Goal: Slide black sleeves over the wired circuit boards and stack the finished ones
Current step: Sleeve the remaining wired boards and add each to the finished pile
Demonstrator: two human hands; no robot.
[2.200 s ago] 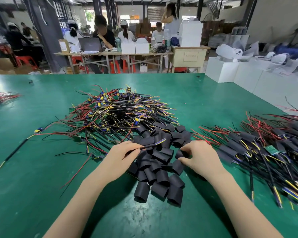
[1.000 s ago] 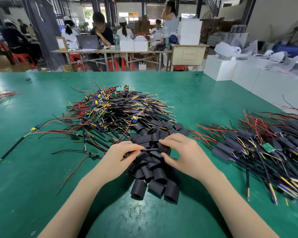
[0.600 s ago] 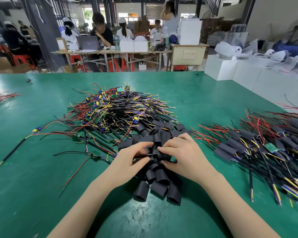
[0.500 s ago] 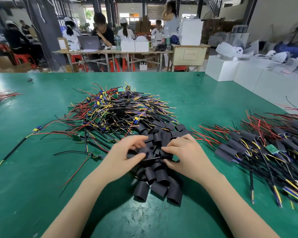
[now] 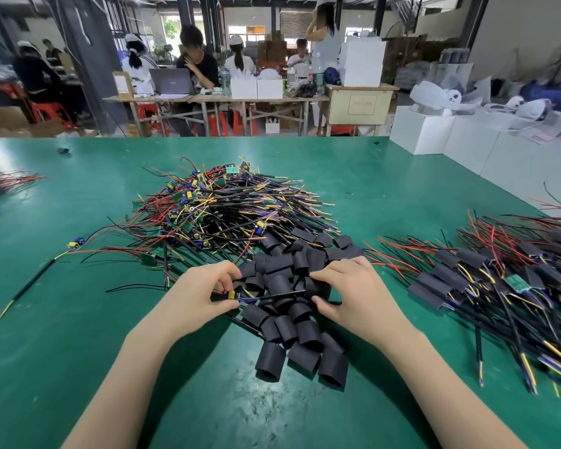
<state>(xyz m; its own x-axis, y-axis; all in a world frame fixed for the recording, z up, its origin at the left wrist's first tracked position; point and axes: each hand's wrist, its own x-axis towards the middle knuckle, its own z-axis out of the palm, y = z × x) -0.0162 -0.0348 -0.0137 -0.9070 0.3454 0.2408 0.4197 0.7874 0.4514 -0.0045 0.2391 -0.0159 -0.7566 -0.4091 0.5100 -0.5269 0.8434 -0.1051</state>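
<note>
1. here, the left hand (image 5: 197,294) pinches a small wired circuit board (image 5: 228,295) between thumb and curled fingers; the board shows a blue-and-yellow part, and its thin black lead runs rightward across the sleeves
2. the right hand (image 5: 353,294) has its fingers curled down onto a black sleeve (image 5: 318,288) at the right of the sleeve heap, thumb below and fingers above, gripping it
3. the loose sleeve heap (image 5: 292,319) lies between the two hands and runs toward the person: short matte black tubes, some flattened, some with round open ends, the nearest ones lying apart on the mat
4. beyond it the unsleeved pile (image 5: 227,209) is a tangle of thin glossy wires, red, black, yellow and purple, with small green boards and blue-yellow parts among them
5. to the right the finished stack (image 5: 486,283) lies on the table, black sleeves over boards, wires fanning out; one bare green board shows on top
6. the table (image 5: 78,335) has a smooth green mat, scuffed pale in front of the sleeves
7. against half a second ago, the left hand has drawn back leftward off the sleeves and the board now shows at its fingertips; the right hand stays on the heap in much the same place, and the piles have not shifted
</note>
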